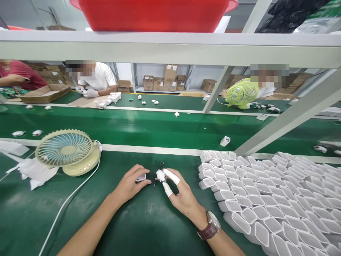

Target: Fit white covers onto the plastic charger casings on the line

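Observation:
My left hand [132, 183] rests low over the green bench with a small white plastic housing [141, 177] between thumb and fingers; its open end faces right. Just to its right, my right hand [183, 193] pinches a small white assembly [161, 175] with thin dark leads or prongs sticking out. Thumb and index finger of that hand wear white finger cots, and a watch [210, 225] with a brown strap is on the wrist. A narrow gap separates the assembly from the housing. Its exact kind is too small to make out.
Many white housings [245, 202] stand packed at the right. A cream fan [70, 151] with a white cord stands at the left. A green conveyor belt [149, 129] runs behind, carrying a lone housing [225, 141]. A slanted post [287, 117] rises at right; co-workers sit opposite.

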The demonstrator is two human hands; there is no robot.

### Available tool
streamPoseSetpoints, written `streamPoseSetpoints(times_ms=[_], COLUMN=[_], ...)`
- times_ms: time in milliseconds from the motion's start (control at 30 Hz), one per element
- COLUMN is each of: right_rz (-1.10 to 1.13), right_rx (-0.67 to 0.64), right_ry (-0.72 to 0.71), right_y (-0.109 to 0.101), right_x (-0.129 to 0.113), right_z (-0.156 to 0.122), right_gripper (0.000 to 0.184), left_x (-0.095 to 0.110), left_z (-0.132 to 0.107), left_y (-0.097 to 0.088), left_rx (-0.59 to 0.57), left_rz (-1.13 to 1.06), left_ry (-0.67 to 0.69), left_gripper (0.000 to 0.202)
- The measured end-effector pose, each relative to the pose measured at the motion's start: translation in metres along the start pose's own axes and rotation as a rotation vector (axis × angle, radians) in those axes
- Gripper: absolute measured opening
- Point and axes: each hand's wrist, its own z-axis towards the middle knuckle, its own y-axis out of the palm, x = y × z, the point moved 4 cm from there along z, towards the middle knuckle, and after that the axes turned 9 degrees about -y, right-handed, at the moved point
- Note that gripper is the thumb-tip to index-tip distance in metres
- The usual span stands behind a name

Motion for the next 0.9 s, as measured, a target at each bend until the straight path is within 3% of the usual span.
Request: streamPoseSetpoints(times_ms=[100,300,367,433,533,667,900], right_rz=[-0.041,-0.064,-0.063,-0.058,-0.056,-0.08,-0.09], right_rx=[-0.023,-0.026,-0.027,-0.025,-0.011,-0.004,-0.022], right_ry=[-0.036,-0.064,-0.064,-0.068,-0.081,-0.122,-0.149], right_y=[0.0,0.001,0.001,0.001,0.001,0.003,0.006], right_x=[-0.007,-0.005,-0.004,-0.005,-0.006,-0.007,-0.011], right_z=[0.002,0.0,0.0,0.0,0.0,-0.002,-0.005], right_gripper=[0.055,0.059,0.059,0.059,0.059,0.062,0.065], left_x=[0.002,0.001,-0.002,-0.005,-0.003,0.004,0.012], left_z=[-0.001,-0.002,-0.001,0.0,0.002,0.001,-0.004], left_y=[-0.001,-0.012,-0.013,-0.012,-0.007,0.001,0.007], left_rx=[0.007,-0.126,-0.167,-0.187,-0.162,-0.069,0.013], left_rz=[0.043,-0.036,-0.103,-0.137,-0.111,-0.087,-0.069], left_ry=[-0.016,-0.166,-0.226,-0.262,-0.204,-0.064,0.03], left_gripper=[0.033,0.08,0.074,0.056,0.038,0.042,0.053])
